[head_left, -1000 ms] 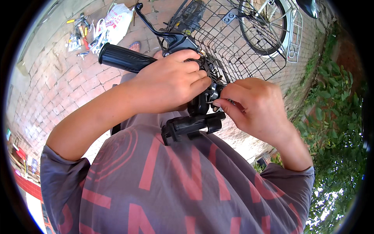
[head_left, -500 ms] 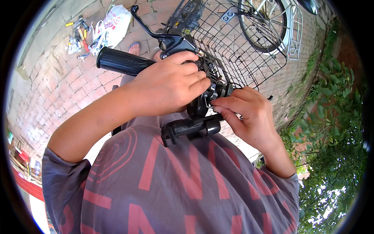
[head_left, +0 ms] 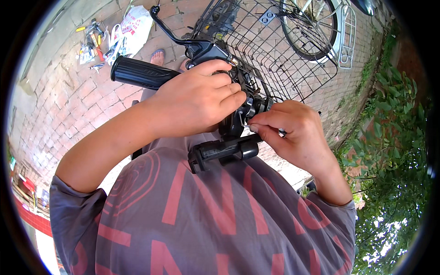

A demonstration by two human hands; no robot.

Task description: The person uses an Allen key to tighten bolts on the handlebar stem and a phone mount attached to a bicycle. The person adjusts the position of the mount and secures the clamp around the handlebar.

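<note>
My left hand (head_left: 201, 96) lies curled over the bicycle's black handlebar (head_left: 224, 87), inboard of the ribbed rubber grip (head_left: 142, 73) and the brake lever (head_left: 169, 32). Its fingertips rest by the clamp area at the middle, and the palm side is hidden. Close by, my right hand (head_left: 291, 130) pinches a thin bent silver rod (head_left: 243, 121) between thumb and forefinger, against the black clamp parts. A small shiny metal end (head_left: 282, 133) shows under that hand. Just below sits a black bracket-like holder (head_left: 224, 150), near my shirt.
A black wire basket (head_left: 279, 50) extends ahead of the handlebar. Beyond it stands another bicycle's wheel (head_left: 309, 27). On the brick paving at the far left lie several hand tools (head_left: 94, 41) and a white plastic bag (head_left: 137, 30). A sandalled foot (head_left: 157, 57) shows below; leafy plants (head_left: 389, 151) line the right.
My right hand has turned slightly, and the shiny metal end under it shows more clearly. The handlebar has shifted a little to the left. My left hand keeps its hold.
</note>
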